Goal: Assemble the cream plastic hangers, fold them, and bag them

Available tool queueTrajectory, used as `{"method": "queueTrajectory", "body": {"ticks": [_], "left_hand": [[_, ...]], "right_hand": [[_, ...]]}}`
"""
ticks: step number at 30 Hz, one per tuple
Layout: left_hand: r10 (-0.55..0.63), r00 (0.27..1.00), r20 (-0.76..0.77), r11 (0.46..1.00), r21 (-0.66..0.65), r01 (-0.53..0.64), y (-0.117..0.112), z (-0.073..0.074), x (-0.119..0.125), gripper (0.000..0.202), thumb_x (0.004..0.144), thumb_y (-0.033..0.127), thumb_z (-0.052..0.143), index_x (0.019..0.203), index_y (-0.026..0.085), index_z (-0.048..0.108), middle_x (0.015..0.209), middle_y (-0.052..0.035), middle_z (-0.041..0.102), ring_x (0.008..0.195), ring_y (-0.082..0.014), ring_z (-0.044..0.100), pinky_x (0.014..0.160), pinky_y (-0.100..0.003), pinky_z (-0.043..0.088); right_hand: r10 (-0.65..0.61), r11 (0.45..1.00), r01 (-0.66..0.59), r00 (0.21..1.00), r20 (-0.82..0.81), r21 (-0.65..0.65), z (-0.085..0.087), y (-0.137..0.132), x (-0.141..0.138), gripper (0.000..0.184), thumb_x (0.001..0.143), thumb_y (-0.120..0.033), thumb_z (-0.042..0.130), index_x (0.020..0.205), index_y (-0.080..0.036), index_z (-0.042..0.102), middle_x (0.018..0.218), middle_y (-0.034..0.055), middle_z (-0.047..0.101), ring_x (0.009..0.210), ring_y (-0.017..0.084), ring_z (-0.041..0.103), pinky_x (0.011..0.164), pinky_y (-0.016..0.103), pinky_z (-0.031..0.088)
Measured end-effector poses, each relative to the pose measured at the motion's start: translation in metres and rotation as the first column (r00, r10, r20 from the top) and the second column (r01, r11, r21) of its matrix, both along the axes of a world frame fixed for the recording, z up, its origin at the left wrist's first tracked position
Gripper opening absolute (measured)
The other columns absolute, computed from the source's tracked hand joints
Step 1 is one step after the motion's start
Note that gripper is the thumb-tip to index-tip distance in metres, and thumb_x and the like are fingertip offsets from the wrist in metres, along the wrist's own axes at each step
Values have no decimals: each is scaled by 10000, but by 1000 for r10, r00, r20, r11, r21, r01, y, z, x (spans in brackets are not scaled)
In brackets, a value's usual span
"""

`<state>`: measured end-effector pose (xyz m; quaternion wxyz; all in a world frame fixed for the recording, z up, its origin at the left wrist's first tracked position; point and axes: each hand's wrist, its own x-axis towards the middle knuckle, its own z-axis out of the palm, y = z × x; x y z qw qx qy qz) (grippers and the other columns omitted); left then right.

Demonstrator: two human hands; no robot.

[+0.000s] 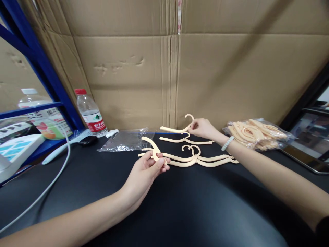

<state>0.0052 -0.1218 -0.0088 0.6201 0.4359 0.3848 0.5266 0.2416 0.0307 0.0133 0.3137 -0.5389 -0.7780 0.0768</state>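
My left hand (145, 169) is closed on a cream plastic folding hanger (149, 141), gripped near its hook end, with an arm pointing up and left. Farther back, my right hand (204, 128) pinches another cream hanger (171, 130) near its middle; the hook stands up beside the fingertips, and the right part is hidden by the hand. Just in front of that one lies an unfolded hanger (172, 140) on the black table (185, 206). Nearer still, two or so overlapping hangers (213, 163) lie side by side, their left ends partly behind my left hand.
A clear bag of cream hangers (257, 133) lies at the right, beside a tablet-like device (303, 156). On the left are an empty plastic bag (123, 140), a red-capped water bottle (90, 115), a hairbrush (66, 146), a white cable (55, 176) and a blue shelf frame (48, 65). Cardboard (133, 79) stands behind.
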Motion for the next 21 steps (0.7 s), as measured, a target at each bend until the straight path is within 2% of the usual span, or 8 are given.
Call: {"method": "queueTrajectory", "body": {"ticks": [2, 4, 7, 9, 12, 15, 18, 21], "left_hand": [[15, 1000, 4, 1000, 24, -15, 0, 3, 0, 256, 711, 231, 803, 850, 139, 609, 817, -24, 647, 727, -111, 574, 769, -249, 479], [21, 1000, -4, 999, 36, -21, 1, 3, -2, 249, 692, 219, 815, 827, 130, 626, 823, -36, 660, 726, -114, 576, 766, -251, 481], [-2, 1000, -14, 1000, 30, 3, 3, 2, -3, 241, 686, 229, 824, 823, 126, 654, 825, -42, 674, 717, -106, 576, 755, -233, 483], [-42, 999, -11, 999, 17, 43, 3, 0, -4, 225, 704, 241, 815, 831, 132, 664, 822, -39, 676, 712, -98, 574, 752, -219, 484], [-94, 996, -6, 995, 22, 94, 2, -4, -4, 183, 742, 249, 789, 807, 137, 660, 859, -41, 670, 714, -93, 569, 746, -212, 484], [-103, 994, -33, 993, 59, 105, 1, -7, -4, 165, 767, 245, 765, 757, 136, 640, 805, -16, 617, 710, -93, 543, 719, -204, 471], [-86, 995, -49, 991, 94, 91, 2, -9, -3, 176, 780, 255, 754, 757, 142, 621, 731, 7, 554, 686, -89, 507, 688, -198, 450], [-106, 993, -44, 989, 103, 110, 5, -10, -1, 195, 794, 283, 745, 785, 152, 600, 725, 8, 547, 679, -92, 500, 669, -202, 437]], "right_hand": [[7, 1000, -5, 997, -72, 26, 13, -7, 7, 65, 746, -226, 625, 727, -167, 602, 767, 50, 705, 706, 173, 665, 652, 261, 498], [65, 998, -59, 981, -182, 37, 25, -19, 14, 139, 771, -297, 638, 791, -168, 592, 835, 61, 708, 749, 171, 670, 679, 268, 523], [175, 984, -173, 898, -404, 40, 35, -44, 23, 273, 726, -395, 723, 812, -165, 602, 860, 70, 697, 762, 174, 664, 705, 295, 547], [194, 977, -210, 861, -471, 18, 37, -64, 28, 323, 686, -411, 775, 824, -168, 613, 853, 65, 690, 763, 175, 663, 708, 298, 557], [234, 959, -282, 844, -483, -27, 33, -94, 34, 338, 722, -423, 764, 916, -175, 641, 840, 61, 684, 774, 186, 669, 692, 295, 569], [292, 935, -349, 853, -433, -57, 23, -117, 37, 258, 813, -419, 684, 939, -196, 657, 783, 52, 675, 724, 185, 665, 632, 285, 568], [323, 938, -346, 872, -368, 6, 10, -131, 39, 176, 861, -402, 625, 874, -231, 663, 846, 55, 677, 731, 192, 652, 597, 290, 561], [304, 953, -290, 894, -329, 91, -3, -138, 41, 141, 894, -376, 582, 900, -263, 666, 889, 49, 674, 759, 206, 645, 580, 302, 552]]}}
